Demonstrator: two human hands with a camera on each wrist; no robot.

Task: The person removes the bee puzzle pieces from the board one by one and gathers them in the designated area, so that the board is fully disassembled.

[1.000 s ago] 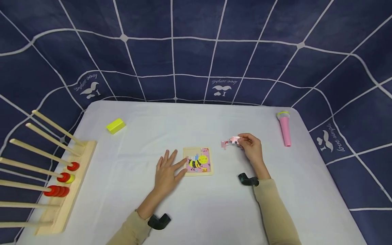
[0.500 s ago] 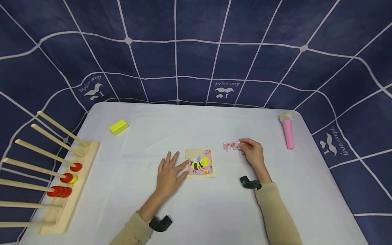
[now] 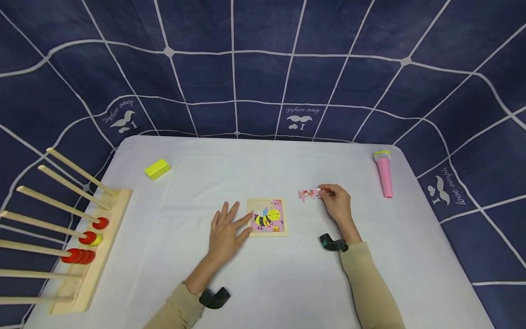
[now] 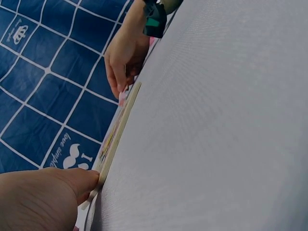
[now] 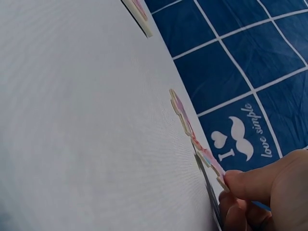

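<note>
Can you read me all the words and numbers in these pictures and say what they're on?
"love simple": white letters on the dark blue cloth, printed several times, upside down or slanted in the head view.
"I": on the same cloth, beside a heart and a moustache.
Bee puzzle: any marks are too small to read.
Pink microphone: I see no writing.
I can read no numbers anywhere.

At centre, a puzzle board [image 3: 256,204] shows a black-and-yellow striped bee [image 3: 264,221] on pink; the puzzle pieces [image 3: 303,194] right of it are pink and red. Across the top, a navy cloth [image 3: 263,77] bears white grid lines above the white-covered table [image 3: 267,278].
</note>
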